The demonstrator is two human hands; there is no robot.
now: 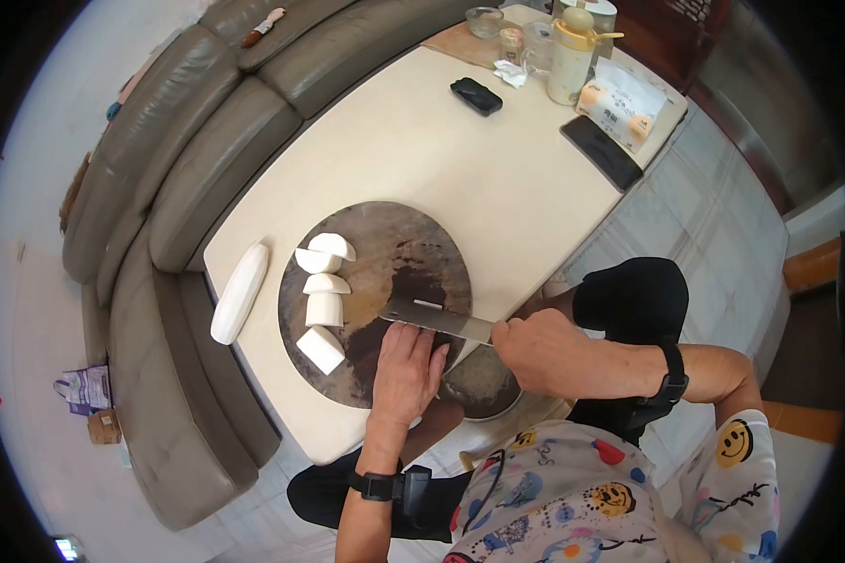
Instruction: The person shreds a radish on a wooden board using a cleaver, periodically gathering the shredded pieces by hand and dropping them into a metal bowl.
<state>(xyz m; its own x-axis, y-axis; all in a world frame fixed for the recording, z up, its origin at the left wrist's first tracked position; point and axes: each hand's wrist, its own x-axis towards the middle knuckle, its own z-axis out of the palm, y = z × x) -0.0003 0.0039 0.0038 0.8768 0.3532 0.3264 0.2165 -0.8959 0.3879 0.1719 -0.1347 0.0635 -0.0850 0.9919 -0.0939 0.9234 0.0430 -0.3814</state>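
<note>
My right hand (546, 352) is wrapped round the handle of a cleaver (441, 321), whose blade reaches left over the round dark cutting board (366, 225). Against the blade's near side rest the fingertips of my left hand (406, 368), low on the board; whatever lies under those fingers is hidden. A thin white sliver (429, 304) shows just beyond the blade. Several cut white pieces (325, 310) form a column on the board's left part. Left of the board, a long peeled white vegetable (241, 293) lies whole on the table.
The cream table (376, 141) also bears a black phone (602, 152), a small black object (477, 96), a tissue pack (622, 105), a yellow-topped bottle (570, 58) and glass jars. A grey leather sofa (192, 310) curves along the left. A round stool (483, 383) stands below the table edge.
</note>
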